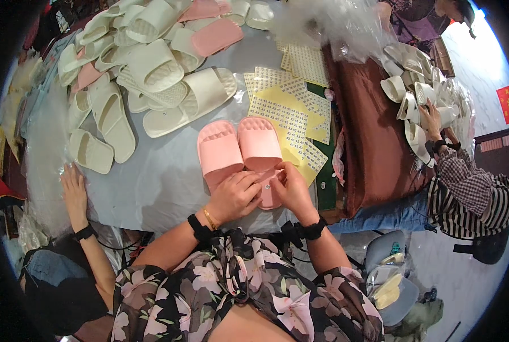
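Two pink slippers lie side by side before me on the covered table, toes pointing away: the left slipper (219,153) and the right slipper (260,142). A small round white sticker (267,186) shows on the right one's insole. My left hand (235,196) bends over the left slipper's heel, its fingers closed and their tips at the right slipper's inner edge. With its fingers along the outer edge and its thumb over the insole, my right hand (293,192) grips the right slipper. Yellow sheets of round stickers (280,117) lie just beyond, to the right.
Pale green slippers (152,65) and some pink ones pile up at the far left. At left a co-worker's hand (73,185) rests on the table edge. Beyond a brown cloth-covered bundle (368,131), another person handles pale slippers (419,91). A stool (399,290) stands lower right.
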Demonstrator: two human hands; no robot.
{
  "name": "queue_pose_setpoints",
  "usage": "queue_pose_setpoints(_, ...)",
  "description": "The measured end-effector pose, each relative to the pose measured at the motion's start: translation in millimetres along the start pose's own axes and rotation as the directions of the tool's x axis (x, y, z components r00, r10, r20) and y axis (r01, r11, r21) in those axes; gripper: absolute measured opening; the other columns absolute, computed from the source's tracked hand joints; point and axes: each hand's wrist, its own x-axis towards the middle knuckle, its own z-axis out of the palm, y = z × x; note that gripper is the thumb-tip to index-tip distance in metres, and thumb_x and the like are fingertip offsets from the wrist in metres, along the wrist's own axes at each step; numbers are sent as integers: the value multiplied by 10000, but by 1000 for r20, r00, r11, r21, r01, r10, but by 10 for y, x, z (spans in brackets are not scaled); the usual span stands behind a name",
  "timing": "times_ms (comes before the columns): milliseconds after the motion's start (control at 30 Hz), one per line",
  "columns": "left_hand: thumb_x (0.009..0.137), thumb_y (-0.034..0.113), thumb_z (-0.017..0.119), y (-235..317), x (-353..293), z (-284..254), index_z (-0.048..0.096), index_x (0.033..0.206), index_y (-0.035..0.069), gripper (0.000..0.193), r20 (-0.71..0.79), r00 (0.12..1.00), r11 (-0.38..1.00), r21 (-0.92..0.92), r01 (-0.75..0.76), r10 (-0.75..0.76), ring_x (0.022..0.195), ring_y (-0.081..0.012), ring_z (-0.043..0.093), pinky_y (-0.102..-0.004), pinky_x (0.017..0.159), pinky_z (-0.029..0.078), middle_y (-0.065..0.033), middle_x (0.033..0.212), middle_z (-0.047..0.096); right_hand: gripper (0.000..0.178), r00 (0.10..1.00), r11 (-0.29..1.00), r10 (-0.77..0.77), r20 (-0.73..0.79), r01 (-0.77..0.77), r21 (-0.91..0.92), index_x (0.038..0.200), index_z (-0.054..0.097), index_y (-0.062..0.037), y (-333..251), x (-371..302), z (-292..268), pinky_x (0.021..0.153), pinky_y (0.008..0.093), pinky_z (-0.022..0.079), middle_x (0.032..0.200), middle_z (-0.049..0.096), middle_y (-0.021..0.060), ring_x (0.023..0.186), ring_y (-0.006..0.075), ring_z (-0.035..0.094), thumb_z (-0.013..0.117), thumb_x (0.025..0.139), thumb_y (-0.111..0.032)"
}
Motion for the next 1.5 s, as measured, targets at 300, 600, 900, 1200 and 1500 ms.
queue_pose_setpoints(300, 796, 233, 703, 9, -141, -258, 645, 1047, 68, 306, 4, 989, 988, 39, 151, -151, 1043, -274, 575, -386, 869, 479, -115, 1118, 597, 127, 959, 979, 107, -263, -54, 199, 982, 623, 3, 323, 18, -128, 602, 288, 466, 719, 605, 80, 632, 119, 551, 625, 895, -90)
queue_pose_setpoints(600, 825, 462, 673, 178, 176, -152, 575, 1210, 27, 589, 174, 875, 890, 159, 428, -452, 1001, -397, 567, -495, 875, 454, -237, 1064, 586, 126, 969, 990, 21, -247, 15, 143, 966, 630, 12, 417, 9, -60, 662, 310, 505, 785, 662, 124, 705, 176, 635, 617, 903, -96)
queue_pose_setpoints(900, 852, 473, 655, 152, 112, -249, 571, 1032, -50, 559, 14, 883, 879, 102, 466, -470, 899, -412, 584, -474, 803, 457, -252, 917, 602, 120, 975, 958, 90, -205, -28, 285, 960, 624, 26, 381, -11, -63, 673, 261, 480, 825, 635, 52, 740, 109, 576, 599, 911, -81)
queue_pose_setpoints(1200, 826, 339, 742, -640, 198, -1915, 519, 773, 12, 400, -655, 695, 855, 143, 499, -296, 666, -286, 451, -414, 617, 373, -126, 685, 471, 115, 974, 965, 81, -211, -24, 261, 967, 616, 25, 291, -38, -81, 691, 256, 477, 835, 632, 48, 747, 109, 574, 594, 912, -73)
queue_pose_setpoints(1500, 897, 232, 618, -1894, -383, -1870, 515, 1273, -45, 478, -337, 719, 601, 396, 694, -607, 1150, -471, 484, -504, 1002, 367, -295, 1224, 543, 120, 955, 999, -22, -297, 33, 32, 899, 655, 8, 326, 14, -59, 663, 305, 497, 785, 658, 139, 707, 183, 630, 616, 874, -103)
